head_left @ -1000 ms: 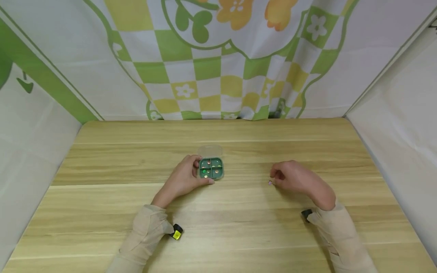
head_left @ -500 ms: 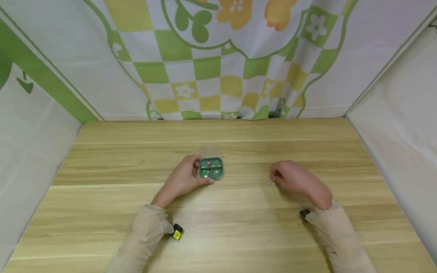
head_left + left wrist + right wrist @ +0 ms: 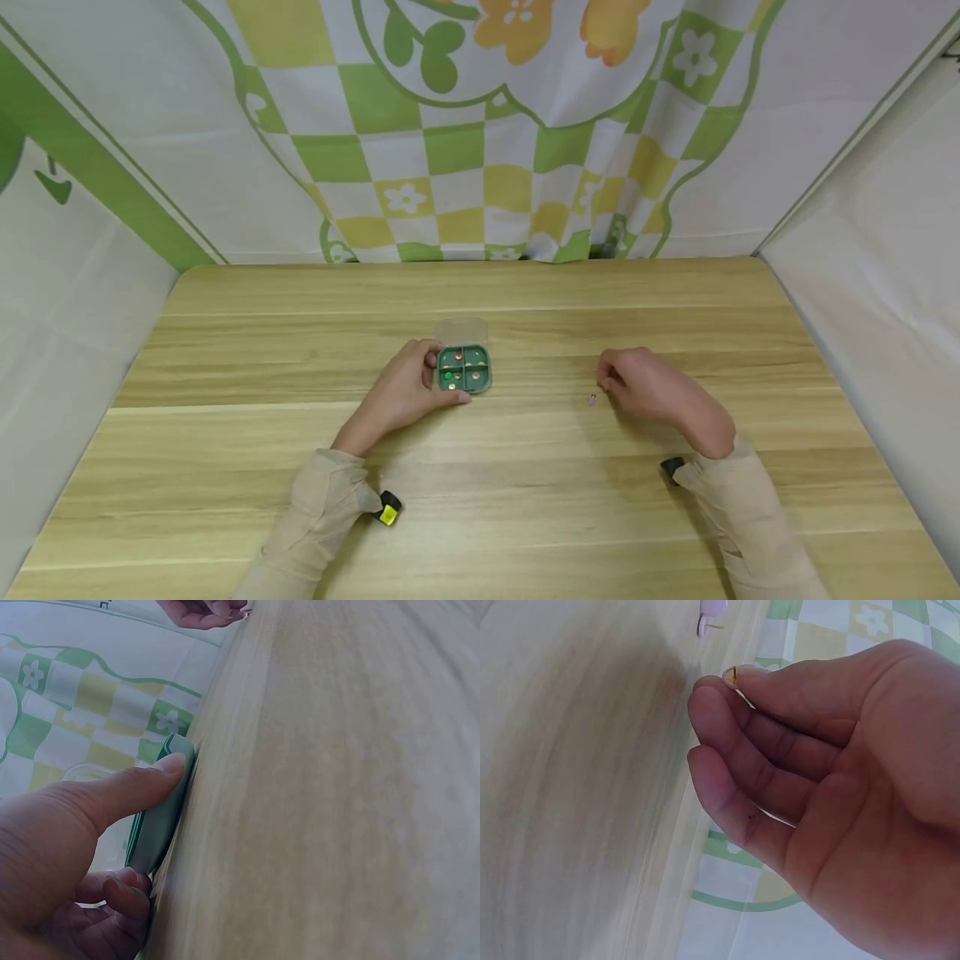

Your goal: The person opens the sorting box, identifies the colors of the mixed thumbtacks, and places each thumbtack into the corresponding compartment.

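My left hand grips a small green pill box by its sides, thumb at the near edge and fingers at the far left. Its clear lid is flipped back on the table. Several coloured thumbtacks lie in the four compartments. To the right, my right hand pinches a thumbtack with a gold pin between thumb and index finger, just above the table. Beside these fingertips lie purple thumbtacks on the wood; one shows its pin pointing sideways.
The wooden table spreads around both hands. A patterned curtain hangs along its far edge, with pale cloth walls at both sides. Black wrist devices sit at the sleeve cuffs.
My right hand's fingertips have drawn slightly up and away from the purple thumbtacks, now with a thumbtack pinched between them. The left hand and pill box stay in place.
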The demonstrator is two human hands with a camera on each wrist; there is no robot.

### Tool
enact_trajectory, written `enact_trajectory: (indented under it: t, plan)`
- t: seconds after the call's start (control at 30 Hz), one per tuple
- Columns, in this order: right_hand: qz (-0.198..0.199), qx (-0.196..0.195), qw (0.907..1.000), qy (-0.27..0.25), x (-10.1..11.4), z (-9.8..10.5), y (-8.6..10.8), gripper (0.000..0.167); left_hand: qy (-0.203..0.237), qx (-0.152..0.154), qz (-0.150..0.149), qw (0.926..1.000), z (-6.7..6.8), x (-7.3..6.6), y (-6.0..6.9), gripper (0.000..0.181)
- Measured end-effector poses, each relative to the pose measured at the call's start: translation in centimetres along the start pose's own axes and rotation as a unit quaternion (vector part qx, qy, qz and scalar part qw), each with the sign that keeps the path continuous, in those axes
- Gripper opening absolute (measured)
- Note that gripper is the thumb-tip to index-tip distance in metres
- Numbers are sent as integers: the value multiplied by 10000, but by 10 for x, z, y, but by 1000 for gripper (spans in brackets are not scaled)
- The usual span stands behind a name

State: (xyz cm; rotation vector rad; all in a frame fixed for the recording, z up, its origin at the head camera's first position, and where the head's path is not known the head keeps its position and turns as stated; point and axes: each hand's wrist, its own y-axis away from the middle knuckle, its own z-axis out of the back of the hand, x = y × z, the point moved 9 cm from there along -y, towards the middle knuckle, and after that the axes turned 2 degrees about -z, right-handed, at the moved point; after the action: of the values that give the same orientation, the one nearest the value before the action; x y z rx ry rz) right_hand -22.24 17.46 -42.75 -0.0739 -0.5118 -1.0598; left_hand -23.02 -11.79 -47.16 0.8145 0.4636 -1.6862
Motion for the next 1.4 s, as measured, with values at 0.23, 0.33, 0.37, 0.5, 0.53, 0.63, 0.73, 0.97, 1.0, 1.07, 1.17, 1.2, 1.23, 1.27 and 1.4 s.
enact_trajectory:
  t: [0.23,0.33,0.37,0.5,0.53,0.63,0.73,0.97,1.0,1.07,1.17,1.2,1.23,1.27,1.4]
  plan:
    - [-67,36,10000,-5,0,-1,-1,11,22,-11,-49,10000,1,0,0,84]
    - [-40,2,10000,6,2,0,-2,11,15,-1,-41,10000,1,-1,1,84]
    - [-25,-15,10000,7,3,1,-2,11,4,5,-40,10000,1,-1,1,85]
    - [40,-76,10000,16,8,4,-6,12,13,8,-14,10000,1,-1,1,85]
    - [57,-77,10000,16,10,4,-7,12,8,9,-14,10000,1,-1,1,85]
    - [85,-22,10000,11,15,4,-13,12,6,-3,-21,10000,1,-2,1,84]
    - [90,73,9999,-62,20,2,-18,11,-23,-18,-41,10000,1,-2,1,83]
    - [-1,246,9995,-176,31,-2,-31,12,-22,-12,-26,10000,0,0,2,83]
    - [-11,277,9995,-179,32,-3,-33,12,-20,-15,-24,10000,0,0,2,83]
    - [5,311,9994,-160,37,-5,-37,14,-9,-17,-15,10000,0,0,1,83]
    - [141,264,9995,-44,46,-6,-44,16,-4,-11,0,10000,0,0,1,83]
    - [190,232,9996,11,49,-6,-46,16,-7,-15,10,10000,0,0,1,83]
    - [237,196,9995,56,53,-7,-48,17,-11,-13,18,10000,0,0,1,83]
    - [314,148,9993,121,57,-7,-50,17,-17,-11,21,10000,0,0,1,83]
    - [510,95,9984,227,69,-10,-59,17,-19,-18,16,10000,0,0,1,84]
